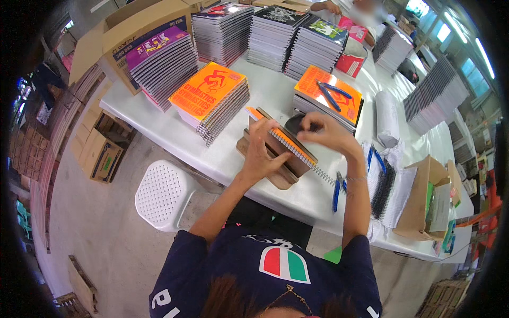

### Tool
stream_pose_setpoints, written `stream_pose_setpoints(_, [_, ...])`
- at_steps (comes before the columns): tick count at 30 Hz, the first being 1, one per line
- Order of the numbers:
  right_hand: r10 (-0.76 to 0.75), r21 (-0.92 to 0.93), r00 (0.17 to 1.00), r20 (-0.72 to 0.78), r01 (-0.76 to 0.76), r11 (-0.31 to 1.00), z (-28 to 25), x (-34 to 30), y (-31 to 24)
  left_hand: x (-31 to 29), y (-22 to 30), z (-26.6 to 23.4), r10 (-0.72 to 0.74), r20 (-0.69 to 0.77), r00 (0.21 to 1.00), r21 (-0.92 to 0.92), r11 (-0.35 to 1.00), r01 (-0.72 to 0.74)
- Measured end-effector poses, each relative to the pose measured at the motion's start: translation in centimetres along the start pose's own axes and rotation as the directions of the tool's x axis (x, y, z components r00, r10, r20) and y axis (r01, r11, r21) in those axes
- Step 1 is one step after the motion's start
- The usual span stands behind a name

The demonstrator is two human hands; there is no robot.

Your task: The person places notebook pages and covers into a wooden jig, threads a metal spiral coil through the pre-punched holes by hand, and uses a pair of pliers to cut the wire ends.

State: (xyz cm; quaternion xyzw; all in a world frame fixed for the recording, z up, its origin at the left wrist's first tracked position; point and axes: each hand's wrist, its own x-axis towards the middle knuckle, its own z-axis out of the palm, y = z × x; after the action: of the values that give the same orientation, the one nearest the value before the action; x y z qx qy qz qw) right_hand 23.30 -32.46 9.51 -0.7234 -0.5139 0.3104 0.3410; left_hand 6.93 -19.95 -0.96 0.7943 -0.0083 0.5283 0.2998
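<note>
My left hand (260, 153) grips an orange-covered notebook (281, 139), held spine up in a wooden stand (275, 172) at the table's near edge. Thin metal spiral wire (323, 174) trails out from the notebook's right end. Just behind the spine, my right hand (326, 132) has its fingers curled together beside a dark rounded object (295, 125); what they pinch, if anything, is hidden. Blue-handled pliers (336, 195) lie on the table right of the wire.
Orange spiral notebooks (212, 98) are stacked at left, and another orange stack (305, 87) carries blue-handled cutters (334, 95). Taller notebook stacks (273, 42) stand behind. At right are black spiral coils (383, 188) and a cardboard box (416, 206). A white stool (161, 195) stands left, below the table.
</note>
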Motion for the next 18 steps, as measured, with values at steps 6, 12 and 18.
stream_pose_setpoints(6, [-0.166,0.305,0.982,0.091,0.132,0.943,-0.3,0.7,1.0,2.3,-1.6,-2.3,-0.157,-0.011,0.988,0.084,0.984,0.157])
stream_pose_setpoints(12, [-0.261,0.361,0.948,0.182,0.182,0.915,-0.3,-0.6,-2.1,2.6,-3.6,-2.8,-0.256,0.096,0.962,-0.045,0.964,0.261])
stream_pose_setpoints(18, [-0.093,0.111,0.983,0.159,0.076,0.991,-0.7,2.0,-1.2,1.7,-4.9,-2.0,-0.305,0.129,0.944,-0.225,0.918,0.327])
